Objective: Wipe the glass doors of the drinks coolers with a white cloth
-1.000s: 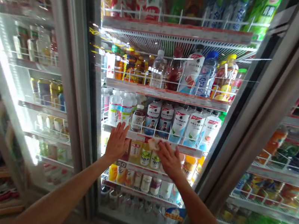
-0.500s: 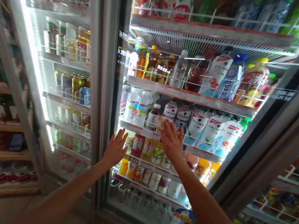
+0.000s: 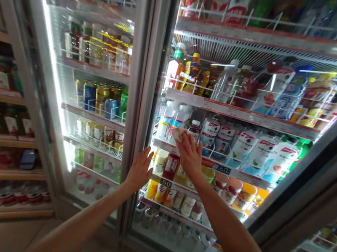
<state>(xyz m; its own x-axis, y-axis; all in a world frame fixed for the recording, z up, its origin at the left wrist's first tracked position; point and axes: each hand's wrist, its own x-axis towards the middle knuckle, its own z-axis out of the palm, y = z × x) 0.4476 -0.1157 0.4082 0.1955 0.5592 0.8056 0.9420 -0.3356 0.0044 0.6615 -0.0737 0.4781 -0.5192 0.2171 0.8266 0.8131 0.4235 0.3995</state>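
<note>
My right hand (image 3: 189, 152) lies with its fingers stretched against the glass of a cooler door, pressing a crumpled pale cloth (image 3: 179, 135) under the fingertips. Behind it, through the glass, a dark bottle with a white cap (image 3: 194, 126) is partly covered. Lower and to the left, my left hand (image 3: 140, 170) is open, fingers extended, at the left edge of the same door by its metal frame (image 3: 142, 109). Nothing shows in the left hand. Whether its palm touches the door is hard to tell.
Bottled drinks line the cooler shelves (image 3: 241, 112) behind the glass. A second lit cooler door (image 3: 97, 72) stands on the left, with wooden shelves of jars (image 3: 3, 97) beyond it. On the right is the door's dark slanted frame (image 3: 304, 177).
The view has swung left, so the shelves appear farther right. My right hand with the cloth has slid left across the glass. My left hand stays open, now closer to the metal frame.
</note>
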